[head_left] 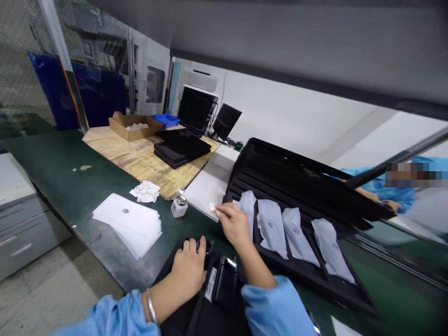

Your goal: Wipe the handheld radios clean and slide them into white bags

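My left hand (189, 268) presses down with its fingers curled over a dark part (209, 246) that is mostly hidden under it, in a black foam tray (182, 322). Beside it in the same tray lies a black device (226, 282) with a shiny metal end and a white label strip. My right hand (236, 226) is raised above the tray, thumb and fingers pinched on a small white wad (214, 209), perhaps a wipe. Just left of that hand stands a small pump bottle (179, 206) with a metal top.
A stack of white printed sleeves (129, 219) and crumpled white wipes (145, 191) lie left. At right, a black foam tray (297, 270) holds several wrapped items (273, 228). Behind are a cardboard box (135, 128), foam sheets (182, 149) and a co-worker's blue sleeve (392, 191).
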`<state>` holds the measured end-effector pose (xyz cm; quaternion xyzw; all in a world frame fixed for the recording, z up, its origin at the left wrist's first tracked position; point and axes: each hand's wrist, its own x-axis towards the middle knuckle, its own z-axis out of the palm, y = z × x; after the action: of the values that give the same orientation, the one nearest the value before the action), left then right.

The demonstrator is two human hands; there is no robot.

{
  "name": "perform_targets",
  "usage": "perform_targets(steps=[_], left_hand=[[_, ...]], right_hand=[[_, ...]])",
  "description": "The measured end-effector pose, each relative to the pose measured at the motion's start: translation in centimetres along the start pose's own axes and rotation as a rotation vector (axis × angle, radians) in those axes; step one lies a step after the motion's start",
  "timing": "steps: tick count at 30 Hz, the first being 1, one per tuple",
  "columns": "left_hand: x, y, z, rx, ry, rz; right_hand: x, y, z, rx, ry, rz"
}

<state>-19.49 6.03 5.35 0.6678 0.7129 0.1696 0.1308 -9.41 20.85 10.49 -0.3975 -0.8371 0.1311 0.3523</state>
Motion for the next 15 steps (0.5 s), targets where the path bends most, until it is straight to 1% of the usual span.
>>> perform_targets(steps=[2, 3, 4, 6, 8, 9, 11, 13, 15], left_hand=[[1.6, 0.9, 0.4, 0.003, -0.025, -0.029], [2.0, 0.9, 0.5, -0.014, -0.034, -0.030], [2.1, 0.6, 0.4, -0.027, -0.044, -0.021], [1.3, -0.8, 0.2, -0.119, -0.046, 0.022], [-0.4, -2.7, -0.1, -0.329, -0.005, 0.078], [-1.4, -3.6, -0.2, -0.450, 0.025, 0.099], [-3.2, -5.0, -0.2, -0.634, 0.079, 0.128], [-4.4, -5.6, 0.1, -0.685, 0.096, 0.149], [-4.9, -5.7, 0.6, -0.692, 0.103, 0.175]], right_hand=[[-3.8, 1.8, -3.0, 0.055, 0.053, 0.031], [-5.7, 2.6, -4.2, 0.076, 0.078, 0.046], [-7.5, 3.2, -5.2, 0.101, 0.106, 0.061], [-10.6, 3.9, -6.4, 0.164, 0.170, 0.103], [-12.6, 3.7, -6.6, 0.245, 0.224, 0.149], [-13.3, 3.4, -6.4, 0.283, 0.229, 0.159], [-13.8, 2.3, -5.7, 0.338, 0.190, 0.135], [-13.5, 0.9, -4.8, 0.369, 0.127, 0.058], [-13.0, -0.4, -3.8, 0.375, 0.083, -0.037]])
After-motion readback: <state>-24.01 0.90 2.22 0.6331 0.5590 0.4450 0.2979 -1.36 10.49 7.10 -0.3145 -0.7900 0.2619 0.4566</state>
